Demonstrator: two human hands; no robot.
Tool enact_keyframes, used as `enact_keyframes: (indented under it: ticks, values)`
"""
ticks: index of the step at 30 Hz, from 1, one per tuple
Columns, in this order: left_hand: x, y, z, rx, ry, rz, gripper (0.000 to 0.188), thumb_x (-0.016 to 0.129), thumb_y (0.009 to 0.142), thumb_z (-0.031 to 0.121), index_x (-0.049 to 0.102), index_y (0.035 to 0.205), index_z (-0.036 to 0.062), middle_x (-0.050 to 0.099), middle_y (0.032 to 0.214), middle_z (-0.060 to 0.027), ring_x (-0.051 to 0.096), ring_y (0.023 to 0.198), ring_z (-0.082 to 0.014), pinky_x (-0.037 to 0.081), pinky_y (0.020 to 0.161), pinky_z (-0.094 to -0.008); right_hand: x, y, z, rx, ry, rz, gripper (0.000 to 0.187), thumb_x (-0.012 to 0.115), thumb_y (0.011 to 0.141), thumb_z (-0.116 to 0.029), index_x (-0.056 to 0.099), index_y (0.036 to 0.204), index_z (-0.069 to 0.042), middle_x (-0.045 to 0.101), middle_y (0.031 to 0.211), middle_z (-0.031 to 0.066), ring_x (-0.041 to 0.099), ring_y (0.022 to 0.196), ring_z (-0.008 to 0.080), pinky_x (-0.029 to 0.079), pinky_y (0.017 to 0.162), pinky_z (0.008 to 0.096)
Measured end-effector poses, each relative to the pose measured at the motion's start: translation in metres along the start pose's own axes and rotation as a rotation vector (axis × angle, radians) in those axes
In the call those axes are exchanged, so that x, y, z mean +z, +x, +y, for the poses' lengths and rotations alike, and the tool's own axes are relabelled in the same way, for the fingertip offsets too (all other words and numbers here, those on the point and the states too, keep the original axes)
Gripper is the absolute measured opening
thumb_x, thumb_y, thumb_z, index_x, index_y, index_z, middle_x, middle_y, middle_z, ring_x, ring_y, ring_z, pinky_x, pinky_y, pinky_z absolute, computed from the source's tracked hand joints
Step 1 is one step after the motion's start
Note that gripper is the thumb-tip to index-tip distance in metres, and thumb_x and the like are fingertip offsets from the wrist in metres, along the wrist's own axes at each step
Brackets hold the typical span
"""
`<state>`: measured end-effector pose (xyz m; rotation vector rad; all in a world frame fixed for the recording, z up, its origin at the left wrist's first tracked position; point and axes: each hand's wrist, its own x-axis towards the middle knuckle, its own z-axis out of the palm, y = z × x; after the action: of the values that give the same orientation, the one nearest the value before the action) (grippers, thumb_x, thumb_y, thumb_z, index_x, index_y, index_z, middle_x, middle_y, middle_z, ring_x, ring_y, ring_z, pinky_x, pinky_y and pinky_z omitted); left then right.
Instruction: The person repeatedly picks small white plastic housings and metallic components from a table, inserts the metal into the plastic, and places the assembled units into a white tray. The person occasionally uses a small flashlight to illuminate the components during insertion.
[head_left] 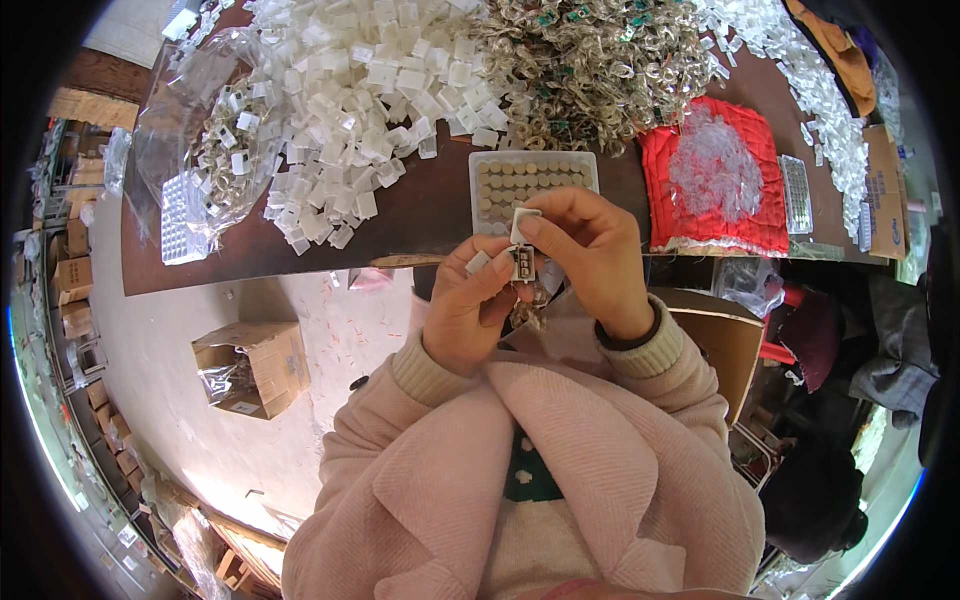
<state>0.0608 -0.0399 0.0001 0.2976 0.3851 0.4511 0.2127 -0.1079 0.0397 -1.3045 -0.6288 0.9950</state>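
My left hand [463, 305] pinches a small white casing [523, 264] with a dark opening and several shiny round parts in it. Below its fingers hangs a thin bundle of clear wire [530, 308]. My right hand [598, 255] holds a small white plastic cover [524, 222] between thumb and fingers, just above the casing. Another white piece [479, 263] sticks out between my left fingers. Right behind the hands, a clear plastic tray [533, 156] holds rows of button cells [520, 183] on the table's near edge.
White plastic casings [370, 90] are heaped at the back left, beside coiled wires with green boards [600, 70]. A red cloth [735, 225] bears clear plastic bits [715, 165]. A plastic bag [160, 120] lies left. Cardboard boxes [275, 368] [720, 340] stand below the table [240, 262].
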Motion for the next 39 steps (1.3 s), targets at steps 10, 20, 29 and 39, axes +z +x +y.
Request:
enact_keyframes:
  ticks: [10,20,29,39]
  values:
    - [0.011,-0.003,0.001,0.010,-0.074,-0.014,0.025,0.064,0.097,0.021,0.057,0.116,0.0065,0.062,0.098,0.0000,0.055,0.076,-0.0010,0.034,0.053,-0.0131,-0.008,0.000,-0.001,-0.719,-0.345,-0.223,0.032,0.076,0.072,0.007,0.074,0.103,-0.002,0.070,0.108,0.0142,0.066,0.104,0.0308,0.052,0.091,0.0392]
    - [0.013,-0.007,-0.009,0.032,-0.040,-0.044,0.023,0.054,0.103,0.029,0.056,0.120,0.0132,0.057,0.095,0.0029,0.052,0.081,-0.0018,0.039,0.062,-0.0152,0.003,-0.003,0.008,-0.858,-0.419,-0.070,0.026,0.067,0.075,0.010,0.070,0.099,-0.002,0.071,0.104,0.0152,0.068,0.099,0.0333,0.054,0.086,0.0402]
    - [0.018,-0.001,-0.037,-0.028,0.174,0.114,0.029,0.047,0.106,0.027,0.051,0.128,0.0094,0.055,0.104,0.0019,0.049,0.087,-0.0038,0.039,0.069,-0.0163,-0.035,-0.025,0.016,-0.923,-0.610,-0.032,0.035,0.077,0.074,0.003,0.069,0.108,-0.002,0.069,0.116,0.0175,0.067,0.103,0.0339,0.052,0.087,0.0398]
    - [0.033,0.010,-0.051,-0.098,0.187,-0.085,0.026,0.042,0.108,0.025,0.052,0.129,0.0120,0.056,0.099,0.0032,0.049,0.082,-0.0041,0.041,0.069,-0.0177,-0.060,-0.041,0.027,-0.890,-0.568,0.087,0.031,0.074,0.076,0.007,0.067,0.106,0.000,0.069,0.114,0.0201,0.067,0.097,0.0334,0.052,0.084,0.0416]
